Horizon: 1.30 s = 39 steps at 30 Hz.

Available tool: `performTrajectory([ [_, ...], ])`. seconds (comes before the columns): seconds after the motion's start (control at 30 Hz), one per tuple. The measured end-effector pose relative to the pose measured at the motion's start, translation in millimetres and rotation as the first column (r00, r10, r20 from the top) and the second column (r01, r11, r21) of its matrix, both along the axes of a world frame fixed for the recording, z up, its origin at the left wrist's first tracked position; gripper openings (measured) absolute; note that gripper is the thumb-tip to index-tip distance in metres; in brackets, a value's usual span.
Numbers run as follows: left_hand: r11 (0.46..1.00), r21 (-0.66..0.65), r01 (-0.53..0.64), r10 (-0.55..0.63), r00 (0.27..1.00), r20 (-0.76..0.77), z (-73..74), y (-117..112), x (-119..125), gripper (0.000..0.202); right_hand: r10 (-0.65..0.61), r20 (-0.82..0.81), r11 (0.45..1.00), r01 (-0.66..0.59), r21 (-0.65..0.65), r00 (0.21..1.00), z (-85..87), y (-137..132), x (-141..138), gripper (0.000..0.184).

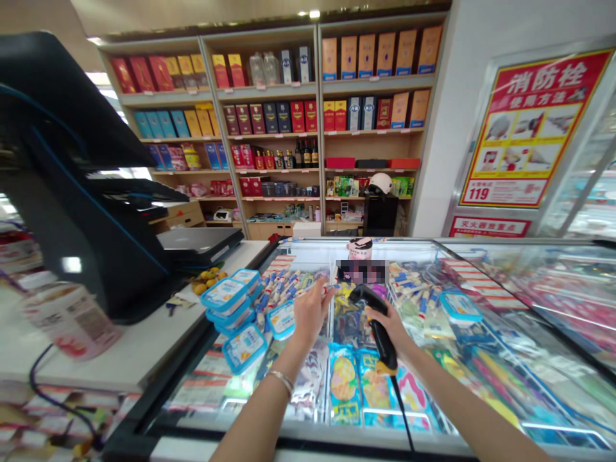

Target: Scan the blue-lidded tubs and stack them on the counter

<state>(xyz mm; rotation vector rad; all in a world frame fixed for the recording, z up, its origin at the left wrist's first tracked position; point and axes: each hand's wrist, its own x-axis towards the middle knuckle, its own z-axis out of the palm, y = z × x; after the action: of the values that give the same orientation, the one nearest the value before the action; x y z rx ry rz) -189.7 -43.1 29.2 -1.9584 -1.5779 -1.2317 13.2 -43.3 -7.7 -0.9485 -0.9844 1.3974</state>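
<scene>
My right hand (392, 324) is wrapped around the handle of a black barcode scanner (382, 337), its cord trailing down toward me. The scanner's head points left, toward my left hand (310, 311). Between the left thumb and fingers is the end of a small white, red and blue wrapped stick (330, 289); the fingers partly hide it. Both hands are above a display freezer (308, 433). Left of my left hand, several blue-rimmed tubs (244, 348) are stacked or lying flat. Similar slim wrapped sticks (279, 289) are strewn near them.
A black checkout terminal (72, 173) stands on the white counter (139, 346) at left, beside a pink-and-white bottle (67, 314). Blue ice-cream packets (344, 385) lie in the freezer. A pink tub (360, 249) is at its far edge. Shelves (269, 96) of boxed bottles line the back.
</scene>
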Motion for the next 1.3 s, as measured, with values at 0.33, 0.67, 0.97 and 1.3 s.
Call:
performTrajectory([
  [0.33,0.978,0.204,0.053,-0.072,0.993,0.090,8.8,-6.4,-1.8,0.034,0.039,0.038,0.998,-0.037,-0.041,0.999,6.6,-10.3,-3.5,0.063],
  [0.67,0.988,0.035,0.154,-0.157,0.948,0.278,4.3,-2.6,-0.6,0.029,0.058,0.071,0.998,-0.060,0.021,0.996,14.5,-15.5,-2.8,0.060],
  [0.97,0.994,-0.030,0.101,-0.090,0.962,0.258,5.5,-3.3,-1.4,0.031,0.059,0.105,0.992,-0.070,0.104,0.993,14.1,-18.9,-4.0,0.064],
  [1.3,0.995,-0.047,0.089,-0.084,0.991,0.106,3.7,-3.8,0.9,0.031,0.068,0.138,0.994,-0.078,0.070,0.988,21.3,-24.6,-6.3,0.063],
])
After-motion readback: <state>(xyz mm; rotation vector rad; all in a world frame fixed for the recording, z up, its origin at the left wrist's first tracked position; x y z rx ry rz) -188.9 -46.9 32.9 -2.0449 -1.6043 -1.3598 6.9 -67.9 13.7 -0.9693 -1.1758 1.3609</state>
